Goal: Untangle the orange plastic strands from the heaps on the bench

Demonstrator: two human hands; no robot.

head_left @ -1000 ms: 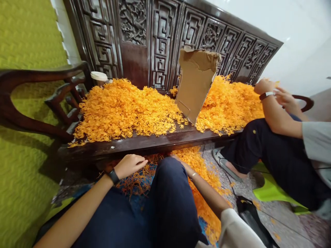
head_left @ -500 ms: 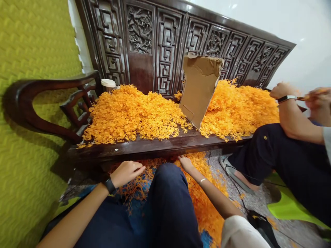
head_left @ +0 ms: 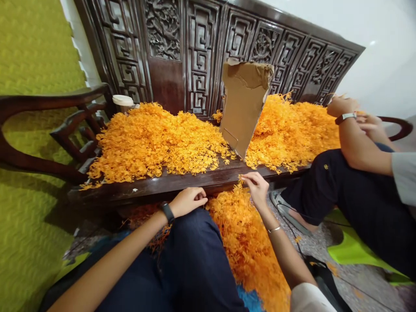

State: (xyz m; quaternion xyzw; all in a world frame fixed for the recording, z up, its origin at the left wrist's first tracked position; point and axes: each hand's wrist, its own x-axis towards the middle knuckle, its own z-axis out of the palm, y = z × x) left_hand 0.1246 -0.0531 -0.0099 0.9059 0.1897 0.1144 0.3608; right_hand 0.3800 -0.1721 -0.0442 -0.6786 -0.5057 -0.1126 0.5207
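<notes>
Orange plastic sprigs lie in a big heap (head_left: 156, 138) on the seat of a dark carved wooden bench (head_left: 182, 184). A second heap (head_left: 247, 242) sits below the seat, beside my knee. My right hand (head_left: 257, 187) is raised at the seat's front edge, fingers pinched on a small orange sprig (head_left: 241, 178) above the lower heap. My left hand (head_left: 187, 201) rests curled over my knee, just under the bench edge; what its fingers hold, if anything, is hidden. A black band is on my left wrist, a thin bracelet on my right.
A torn cardboard sheet (head_left: 243, 106) stands on the seat, splitting the heap from another orange pile (head_left: 292, 130). Another person sits at the right, hands (head_left: 354, 115) together over that pile. A white lidded cup (head_left: 122, 101) stands by the armrest. A green wall is on the left.
My right hand rose from the lower heap to the seat's edge with a sprig. My left hand moved right onto my knee. The other person's hands came together.
</notes>
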